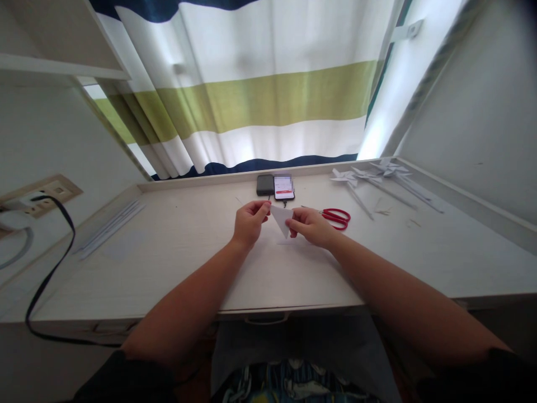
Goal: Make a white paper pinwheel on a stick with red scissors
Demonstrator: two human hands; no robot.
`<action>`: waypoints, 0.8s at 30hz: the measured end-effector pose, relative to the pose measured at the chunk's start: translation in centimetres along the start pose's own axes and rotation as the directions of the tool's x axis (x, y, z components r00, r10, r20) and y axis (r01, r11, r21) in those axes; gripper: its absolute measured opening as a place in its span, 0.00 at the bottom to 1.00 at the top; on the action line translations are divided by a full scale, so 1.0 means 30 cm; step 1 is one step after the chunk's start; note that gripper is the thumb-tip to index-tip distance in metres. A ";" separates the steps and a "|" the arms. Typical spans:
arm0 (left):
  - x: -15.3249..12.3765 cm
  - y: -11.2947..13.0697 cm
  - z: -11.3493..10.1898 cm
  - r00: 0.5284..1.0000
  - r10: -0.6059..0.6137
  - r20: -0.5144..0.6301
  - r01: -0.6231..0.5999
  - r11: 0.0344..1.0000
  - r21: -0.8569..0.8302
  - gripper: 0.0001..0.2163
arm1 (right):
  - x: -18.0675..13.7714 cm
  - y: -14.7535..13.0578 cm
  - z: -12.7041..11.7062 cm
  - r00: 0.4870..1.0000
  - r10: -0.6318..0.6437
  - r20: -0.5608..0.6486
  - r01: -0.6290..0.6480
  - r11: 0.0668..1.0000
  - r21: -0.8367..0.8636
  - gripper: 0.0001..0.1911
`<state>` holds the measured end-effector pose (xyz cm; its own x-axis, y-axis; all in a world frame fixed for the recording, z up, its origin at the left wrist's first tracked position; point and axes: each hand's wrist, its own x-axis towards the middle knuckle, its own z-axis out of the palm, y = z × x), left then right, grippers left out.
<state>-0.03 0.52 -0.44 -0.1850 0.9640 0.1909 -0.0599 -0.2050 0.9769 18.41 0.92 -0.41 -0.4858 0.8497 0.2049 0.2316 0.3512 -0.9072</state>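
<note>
A small white paper folded into a triangle is held just above the white desk, between both hands. My left hand pinches its upper left corner with fingers closed. My right hand pinches the lower right edge, fingers closed too. Red-handled scissors lie on the desk right beside my right hand.
A phone with a lit screen and a dark device lie at the desk's back edge. White paper pinwheels on sticks rest at the back right. White sticks lie at the left. A black cable hangs from a wall socket.
</note>
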 end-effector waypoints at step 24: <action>-0.023 0.022 -0.006 0.984 0.059 0.171 -0.054 0.998 -0.031 0.11 | 0.000 -0.012 0.006 1.000 -0.013 -0.012 0.013 1.000 0.010 0.13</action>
<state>-0.11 -0.32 0.05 -0.0182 0.9650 0.2614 -0.0799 -0.2621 0.9617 18.18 0.73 -0.14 -0.4784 0.8498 0.2213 0.2163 0.3583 -0.9082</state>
